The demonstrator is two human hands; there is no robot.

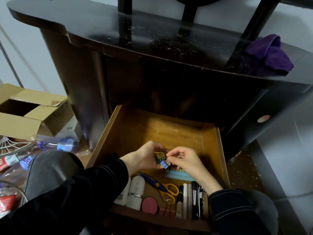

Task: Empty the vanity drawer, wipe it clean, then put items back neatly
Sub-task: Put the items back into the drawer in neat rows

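Left fingers: the left hand (145,158) is curled round a small bunch of binder clips (162,161), cupping them from the left.
Right fingers: the right hand (186,161) pinches the wire loop of the blue clip between thumb and forefinger; the other fingers are loosely bent.
Clips, place: held just above the drawer floor, mid-drawer, over the far edge of the stored things.
Clips, handling: light, stiff steel with springy jaws and loose wire loops that swing and snag each other. Best taken by the painted body, not by a loop; likely to scatter if dropped.
Just beneath: a pale blue flat box (177,176), partly hidden by the right wrist.
Near left: scissors (163,185) with a blue blade cover and yellow handles, lying slantwise; take them by the handles.
Near edge, left: two white bottles (136,190), smooth and apt to roll, and a round pink compact (149,205), probably fragile.
Near edge, right: pens and brushes (188,200) laid side by side.
Drawer: the drawer (219,150) is pulled open; its far half shows bare wood.
Stage, as judged: things are being laid back in rows.
Worktop: the dark worktop (84,28) is speckled with dust; a purple cloth (269,56) lies crumpled at the far right.
Floor, left: an open cardboard box (25,114) and a plastic bottle (66,145).
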